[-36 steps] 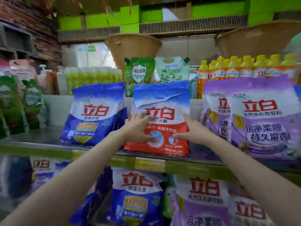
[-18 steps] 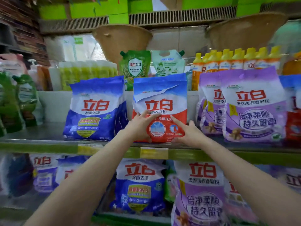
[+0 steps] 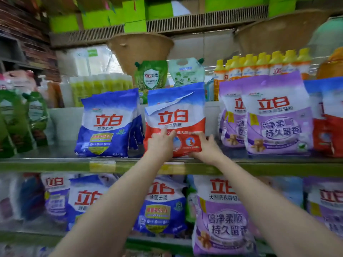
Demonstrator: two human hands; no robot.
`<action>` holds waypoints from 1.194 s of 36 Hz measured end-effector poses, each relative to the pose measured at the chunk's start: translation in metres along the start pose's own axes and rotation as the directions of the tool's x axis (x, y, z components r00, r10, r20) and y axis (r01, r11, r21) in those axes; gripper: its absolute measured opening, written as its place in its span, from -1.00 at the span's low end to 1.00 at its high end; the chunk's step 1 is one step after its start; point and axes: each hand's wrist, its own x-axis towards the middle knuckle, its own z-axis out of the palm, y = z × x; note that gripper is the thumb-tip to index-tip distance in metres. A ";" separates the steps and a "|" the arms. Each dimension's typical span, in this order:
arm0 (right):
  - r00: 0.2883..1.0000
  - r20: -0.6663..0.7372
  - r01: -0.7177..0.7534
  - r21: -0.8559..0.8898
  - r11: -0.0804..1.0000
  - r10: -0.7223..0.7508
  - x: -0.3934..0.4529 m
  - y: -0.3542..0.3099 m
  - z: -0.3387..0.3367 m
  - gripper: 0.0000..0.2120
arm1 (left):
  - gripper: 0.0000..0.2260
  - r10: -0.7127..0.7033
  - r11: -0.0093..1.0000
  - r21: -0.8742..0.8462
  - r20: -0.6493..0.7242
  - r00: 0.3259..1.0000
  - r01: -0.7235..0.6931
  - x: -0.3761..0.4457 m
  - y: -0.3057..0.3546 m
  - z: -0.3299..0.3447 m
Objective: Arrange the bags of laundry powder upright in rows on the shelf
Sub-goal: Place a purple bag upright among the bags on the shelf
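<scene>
A red, white and blue laundry powder bag (image 3: 176,110) stands upright in the middle of the green-edged shelf (image 3: 55,165), its top flap creased. My left hand (image 3: 161,145) presses flat on its lower front. My right hand (image 3: 206,148) lies against its lower right corner, fingers across the front and thumb beside the edge. To its left stands a blue bag (image 3: 107,123) with more behind it. On the right, purple bags (image 3: 276,115) stand in a row. More red bags (image 3: 332,127) stand at the far right.
Green refill pouches (image 3: 151,76) and yellow-capped bottles (image 3: 259,65) stand behind the bags. Green pouches (image 3: 22,119) fill the shelf's left end. The lower shelf holds blue bags (image 3: 159,206) and purple bags (image 3: 222,216). Woven baskets (image 3: 141,49) hang above.
Both hands slid down to the bottom of the red bag. The bag now stands more upright and further back on the shelf. The camera has drawn back a little.
</scene>
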 end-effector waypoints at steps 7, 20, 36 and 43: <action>0.979 0.147 0.164 -0.155 0.974 -0.141 -0.010 0.029 -0.059 -0.63 | -0.71 0.114 0.987 0.103 0.061 0.992 -0.120 0.020 0.058 -0.060; 0.819 -0.557 -0.123 0.069 0.990 0.140 0.007 0.171 -0.250 -0.60 | -0.68 -0.070 0.596 -0.803 -0.094 0.993 -0.034 0.088 0.229 -0.074; 0.981 -0.181 0.075 0.688 0.722 0.071 0.057 0.165 -0.223 -0.82 | -0.77 -0.395 -0.136 -0.987 -0.024 0.919 -0.084 0.117 0.208 -0.085; 0.993 -0.054 -0.053 0.579 0.813 0.103 0.058 0.156 -0.218 -0.74 | -0.73 -0.404 -0.079 -0.995 0.091 0.910 0.065 0.121 0.198 -0.070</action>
